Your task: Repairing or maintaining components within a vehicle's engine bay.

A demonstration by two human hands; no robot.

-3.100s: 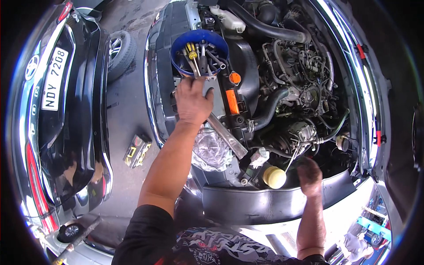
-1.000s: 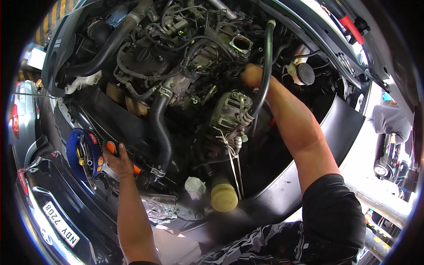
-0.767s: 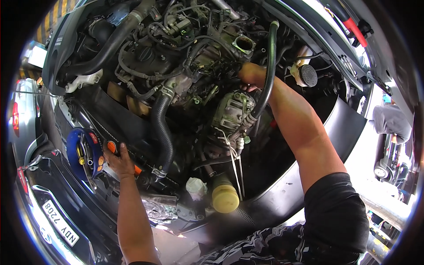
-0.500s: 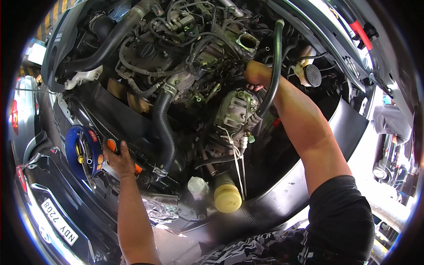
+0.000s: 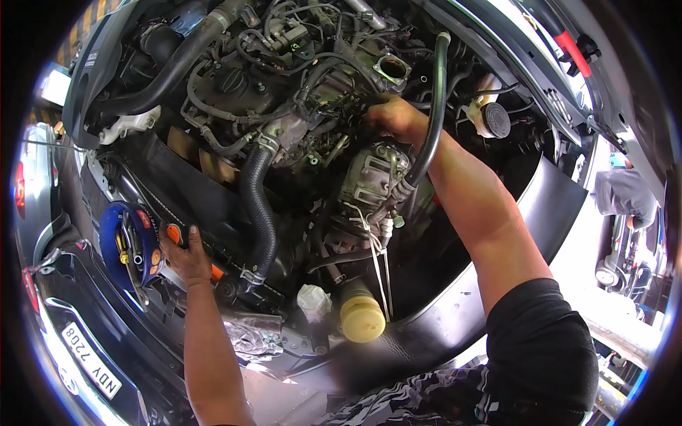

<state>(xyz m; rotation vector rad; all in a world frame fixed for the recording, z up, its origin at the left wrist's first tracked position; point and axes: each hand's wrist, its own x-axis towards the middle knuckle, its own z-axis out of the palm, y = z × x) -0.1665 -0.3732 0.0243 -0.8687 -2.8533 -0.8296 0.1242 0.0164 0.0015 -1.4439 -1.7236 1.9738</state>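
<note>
The right hand (image 5: 394, 117) has been pushed deeper beside the alternator (image 5: 369, 177) (its grip cannot be told); the orange-handled tool (image 5: 177, 238) stays grasped by the left hand (image 5: 186, 257).

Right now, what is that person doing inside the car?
A person leans over an open engine bay. Their right hand reaches deep into the engine, beside a black hose and just above the grey alternator. Their left hand rests at the front edge on an orange-handled tool, next to a blue tray of tools. A yellow cap sits low near the front. What the right hand's fingers grip is hidden.
</note>
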